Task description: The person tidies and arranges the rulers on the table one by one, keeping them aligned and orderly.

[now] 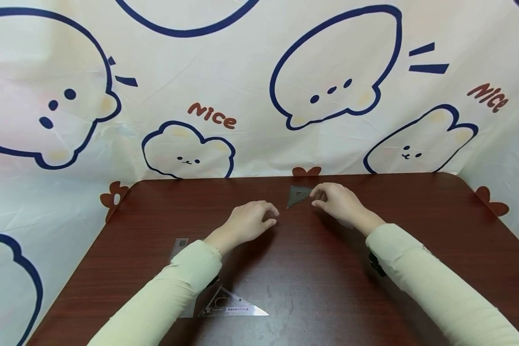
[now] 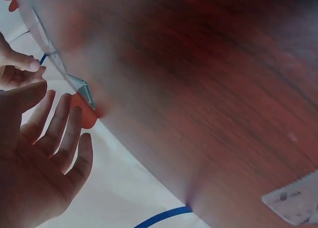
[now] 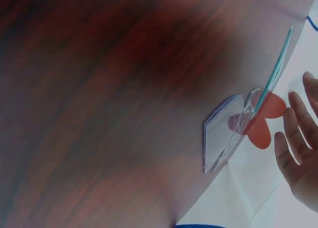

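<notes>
A small greenish see-through set square [image 1: 297, 195] lies near the far edge, just left of my right hand [image 1: 339, 201]. That hand hovers with fingers loosely bent; its fingertips look close to the set square, and I see nothing held. In the right wrist view, clear plastic drawing pieces [image 3: 218, 126] lie beside the greenish set square [image 3: 274, 76], apart from the fingers. My left hand [image 1: 250, 222] hangs over the table, fingers relaxed around nothing. A clear set square [image 1: 232, 307] with printed lettering lies nearer, partly behind the left sleeve.
A clear ruler [image 1: 179, 245] lies left of my left forearm, partly covered by the sleeve. In the left wrist view, a clear piece with a wavy edge [image 2: 293, 200] shows at lower right. Behind the brown table [image 1: 311, 288] hangs a printed cloth [image 1: 259, 96].
</notes>
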A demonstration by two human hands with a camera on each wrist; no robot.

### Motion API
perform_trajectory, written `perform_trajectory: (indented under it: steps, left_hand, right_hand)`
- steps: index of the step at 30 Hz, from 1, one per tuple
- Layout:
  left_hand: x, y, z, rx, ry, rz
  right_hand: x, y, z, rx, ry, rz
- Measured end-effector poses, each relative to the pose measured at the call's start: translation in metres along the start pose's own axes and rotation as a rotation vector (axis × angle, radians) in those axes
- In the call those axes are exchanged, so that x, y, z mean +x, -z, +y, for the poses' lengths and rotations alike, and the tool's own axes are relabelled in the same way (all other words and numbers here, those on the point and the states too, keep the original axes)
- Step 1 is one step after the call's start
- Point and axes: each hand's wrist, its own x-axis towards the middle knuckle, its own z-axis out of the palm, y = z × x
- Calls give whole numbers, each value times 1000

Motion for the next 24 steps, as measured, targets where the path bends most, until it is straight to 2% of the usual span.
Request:
perform_trajectory:
  steps: [9, 17, 24]
  left_hand:
    - [20, -7, 1, -1, 30, -23]
    - [39, -8, 6, -58, 70, 5]
    - [52, -14, 10, -22, 190, 72]
  right_hand:
    - [16, -6, 5, 14, -56, -36]
    - [28, -8, 11, 23, -85, -30]
    - [33, -10, 17, 50, -142, -12]
